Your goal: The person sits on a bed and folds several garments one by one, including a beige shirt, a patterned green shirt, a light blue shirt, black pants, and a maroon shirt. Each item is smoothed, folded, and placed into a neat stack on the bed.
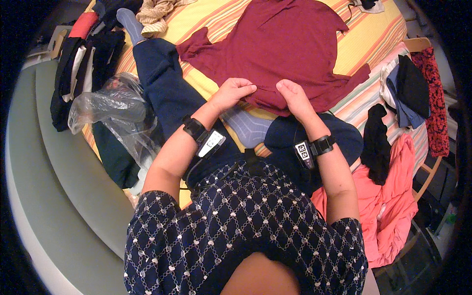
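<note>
A dark red shirt (285, 44) lies spread over the striped bedspread (211, 22) in front of me. Its near edge runs between my two hands. My left hand (232, 93) pinches that edge between thumb and fingers. A short way to the right, my right hand (294, 97) is closed on the same edge, thumb against the fingers. Both wrists carry black straps with small white devices. Beneath the hands, my foot in a blue-grey sock (248, 127) is tucked in, close to the shirt's near edge.
On the left, a clear plastic bag (110, 108) sits by a stack of dark folded clothes (64, 93). A beige striped garment (155, 17) is beyond my outstretched leg. To the right are a coral garment (388, 206), a black cloth (377, 147) and folded clothes (413, 88) near a chair.
</note>
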The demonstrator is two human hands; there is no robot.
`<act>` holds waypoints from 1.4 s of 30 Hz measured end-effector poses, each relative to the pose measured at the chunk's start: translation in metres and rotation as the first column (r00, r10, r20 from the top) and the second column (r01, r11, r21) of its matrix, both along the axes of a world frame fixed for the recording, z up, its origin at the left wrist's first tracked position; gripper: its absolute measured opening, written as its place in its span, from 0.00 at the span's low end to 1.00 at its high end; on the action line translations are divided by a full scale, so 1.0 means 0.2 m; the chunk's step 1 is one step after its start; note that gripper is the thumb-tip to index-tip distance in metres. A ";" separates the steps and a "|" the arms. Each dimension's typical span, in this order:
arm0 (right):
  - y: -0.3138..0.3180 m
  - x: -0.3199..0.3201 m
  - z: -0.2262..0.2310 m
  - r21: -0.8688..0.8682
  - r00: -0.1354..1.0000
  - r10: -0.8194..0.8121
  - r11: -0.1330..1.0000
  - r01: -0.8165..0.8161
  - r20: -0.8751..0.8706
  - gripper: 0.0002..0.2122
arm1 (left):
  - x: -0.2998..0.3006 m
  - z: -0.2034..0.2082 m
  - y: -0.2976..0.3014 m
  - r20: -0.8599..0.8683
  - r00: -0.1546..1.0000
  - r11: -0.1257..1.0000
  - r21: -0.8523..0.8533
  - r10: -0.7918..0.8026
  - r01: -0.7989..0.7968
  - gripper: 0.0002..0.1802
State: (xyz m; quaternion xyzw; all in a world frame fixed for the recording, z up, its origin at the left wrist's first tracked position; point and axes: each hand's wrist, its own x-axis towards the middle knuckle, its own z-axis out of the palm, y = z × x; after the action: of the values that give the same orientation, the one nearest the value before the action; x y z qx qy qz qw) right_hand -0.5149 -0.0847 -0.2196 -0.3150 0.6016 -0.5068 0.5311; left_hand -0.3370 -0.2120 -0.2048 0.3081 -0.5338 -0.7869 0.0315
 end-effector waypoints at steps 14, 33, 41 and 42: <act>0.08 -0.07 0.10 0.318 0.505 0.295 0.947 -0.042 -0.811 0.06 | 0.08 -0.12 -0.05 0.134 0.987 0.970 -0.213 -0.091 0.118 0.09; 0.24 -0.53 0.02 0.048 0.637 -0.076 0.983 0.175 -0.767 0.13 | 0.23 -0.19 -0.50 0.118 0.630 0.419 -0.836 0.768 -0.354 0.21; 0.53 -1.14 -0.28 0.460 0.625 -0.741 0.479 0.748 -0.245 0.16 | 0.27 -0.36 -0.71 0.255 0.404 0.448 -0.145 0.879 -0.882 0.13; 0.53 -1.14 -0.33 0.538 0.616 -0.748 0.424 0.729 -0.245 0.16 | 0.25 -0.37 -0.72 0.276 0.375 0.422 -0.133 0.885 -0.897 0.13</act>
State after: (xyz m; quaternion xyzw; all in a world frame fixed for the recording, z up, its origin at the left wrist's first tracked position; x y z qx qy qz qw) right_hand -0.7429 0.0213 -0.2848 0.1705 0.7944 -0.4782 0.3334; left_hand -0.2868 -0.3561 -0.2781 0.6639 -0.2664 -0.5985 0.3607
